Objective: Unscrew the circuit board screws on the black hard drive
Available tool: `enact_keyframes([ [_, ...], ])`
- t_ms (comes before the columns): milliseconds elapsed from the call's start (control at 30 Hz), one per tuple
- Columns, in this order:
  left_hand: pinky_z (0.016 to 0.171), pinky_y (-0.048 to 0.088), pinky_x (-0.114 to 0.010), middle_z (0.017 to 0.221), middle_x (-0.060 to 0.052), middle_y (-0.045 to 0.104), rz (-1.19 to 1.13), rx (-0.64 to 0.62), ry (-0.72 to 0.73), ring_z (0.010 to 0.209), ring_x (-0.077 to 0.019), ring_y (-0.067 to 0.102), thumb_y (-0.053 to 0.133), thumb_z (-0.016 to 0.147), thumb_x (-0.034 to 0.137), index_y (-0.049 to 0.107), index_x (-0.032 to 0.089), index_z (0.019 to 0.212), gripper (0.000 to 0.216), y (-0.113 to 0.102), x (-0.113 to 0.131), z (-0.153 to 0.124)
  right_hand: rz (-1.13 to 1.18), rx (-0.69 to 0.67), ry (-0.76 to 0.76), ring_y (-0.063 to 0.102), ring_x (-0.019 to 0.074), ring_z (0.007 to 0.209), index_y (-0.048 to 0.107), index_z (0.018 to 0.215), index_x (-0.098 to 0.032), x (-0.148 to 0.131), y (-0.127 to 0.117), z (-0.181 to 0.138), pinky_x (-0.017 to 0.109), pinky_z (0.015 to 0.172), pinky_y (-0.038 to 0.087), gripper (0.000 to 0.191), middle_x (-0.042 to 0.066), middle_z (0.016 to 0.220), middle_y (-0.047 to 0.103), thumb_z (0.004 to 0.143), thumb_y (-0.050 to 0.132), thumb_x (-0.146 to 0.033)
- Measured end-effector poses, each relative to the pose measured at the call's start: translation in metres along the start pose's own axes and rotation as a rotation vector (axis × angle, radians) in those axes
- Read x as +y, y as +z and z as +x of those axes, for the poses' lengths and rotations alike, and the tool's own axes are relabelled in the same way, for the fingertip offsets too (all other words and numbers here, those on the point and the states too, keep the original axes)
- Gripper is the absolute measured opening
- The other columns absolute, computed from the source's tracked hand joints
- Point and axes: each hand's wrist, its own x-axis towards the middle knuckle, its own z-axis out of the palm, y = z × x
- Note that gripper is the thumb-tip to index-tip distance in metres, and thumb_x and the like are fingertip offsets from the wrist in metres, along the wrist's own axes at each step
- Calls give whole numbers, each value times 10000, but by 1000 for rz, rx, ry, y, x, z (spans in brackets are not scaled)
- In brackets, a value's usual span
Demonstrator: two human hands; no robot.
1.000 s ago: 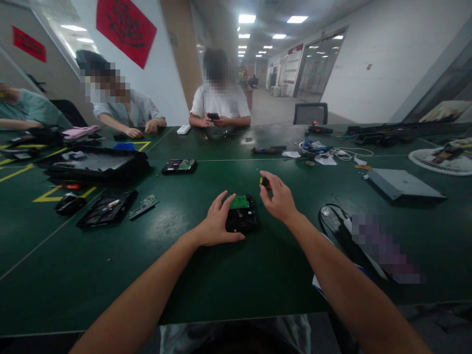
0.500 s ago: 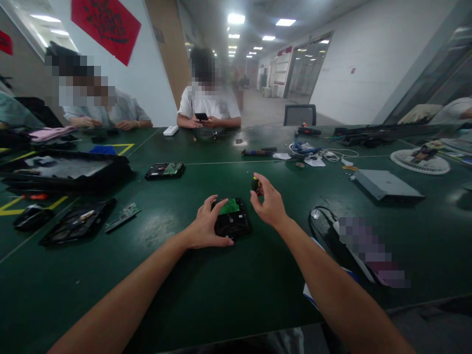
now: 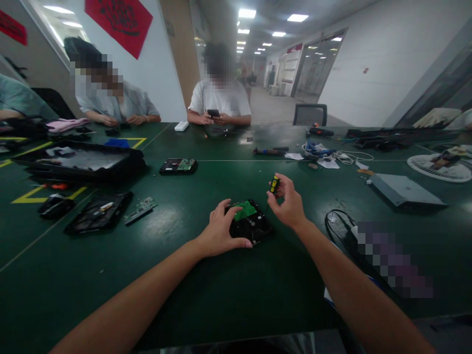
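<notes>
A black hard drive (image 3: 254, 227) with a green circuit board lies on the green table (image 3: 221, 300) in front of me. My left hand (image 3: 225, 230) spans it from the left, thumb at the near edge and fingers at the far edge. Just right of the drive, my right hand (image 3: 286, 200) pinches a small screwdriver (image 3: 275, 185) by its yellow and black handle. Its thin shaft points down, and the tip is hard to make out beside the drive's right end.
Left of me lie a second drive (image 3: 178, 165), a loose circuit board (image 3: 140, 210), a black casing (image 3: 98, 212) and a large black tray (image 3: 79, 164). On the right are a grey metal box (image 3: 407, 191) and cables (image 3: 342, 156). Two people sit across the table.
The view has swung left, so everything sits further right. The hard drive is turned slightly clockwise under my left hand. The screwdriver handle has tilted and shows more above my right fingers.
</notes>
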Motion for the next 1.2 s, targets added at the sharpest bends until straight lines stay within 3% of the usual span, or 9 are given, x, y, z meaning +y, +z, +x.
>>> enact_keyframes([
  [233, 1102, 389, -615, 1606, -186, 286, 168, -23, -19, 1412, -437, 389, 712, 814, 658, 498, 281, 1461, 779, -3, 15, -7, -54, -14, -15, 709, 231, 849, 431, 1482, -268, -2, 0, 2, 415, 743, 639, 634, 116, 1193, 679, 892, 661, -299],
  [467, 1031, 483, -548, 1434, -167, 477, 298, 95, -82, 1266, -400, 493, 595, 808, 794, 619, 224, 1322, 768, 15, 46, -2, -7, -78, -16, 721, 243, 943, 401, 1501, -280, -2, -4, 5, 419, 781, 649, 642, 108, 1245, 678, 899, 626, -260],
  [667, 1052, 480, -546, 1452, -160, 447, 233, 106, 39, 1279, -375, 487, 664, 871, 621, 555, 229, 1388, 658, 11, 25, -6, -39, 3, 8, 708, 241, 882, 408, 1494, -250, 1, 1, 3, 416, 722, 652, 672, 140, 1253, 656, 873, 664, -289],
  [733, 1101, 429, -588, 1464, -163, 456, 216, 114, 136, 1356, -395, 432, 678, 885, 564, 545, 229, 1398, 627, 8, 16, -7, -46, 12, -13, 699, 242, 902, 425, 1483, -255, 0, 3, 3, 411, 710, 654, 654, 146, 1301, 627, 875, 664, -292],
  [900, 1167, 384, -554, 1434, -116, 547, 128, 59, 372, 1404, -323, 451, 619, 970, 383, 571, 247, 1355, 412, 6, 9, -1, 35, -27, 1, 724, 252, 955, 393, 1494, -251, -3, 5, 2, 415, 756, 657, 657, 135, 1257, 661, 888, 644, -269],
  [1000, 1116, 449, -501, 1360, -112, 604, 109, 50, 410, 1323, -295, 534, 584, 994, 382, 612, 228, 1299, 343, 8, 12, 1, 116, -36, 18, 745, 246, 961, 359, 1502, -241, -3, 3, 1, 409, 791, 654, 662, 123, 1208, 688, 898, 629, -244],
  [1200, 1017, 516, -443, 1225, -100, 661, 120, 61, 428, 1166, -267, 605, 571, 1001, 393, 667, 209, 1192, 282, 8, 10, -1, 97, 157, -17, 732, 235, 893, 391, 1473, -250, -13, 0, 2, 383, 739, 660, 693, 125, 1195, 654, 859, 711, -280],
])
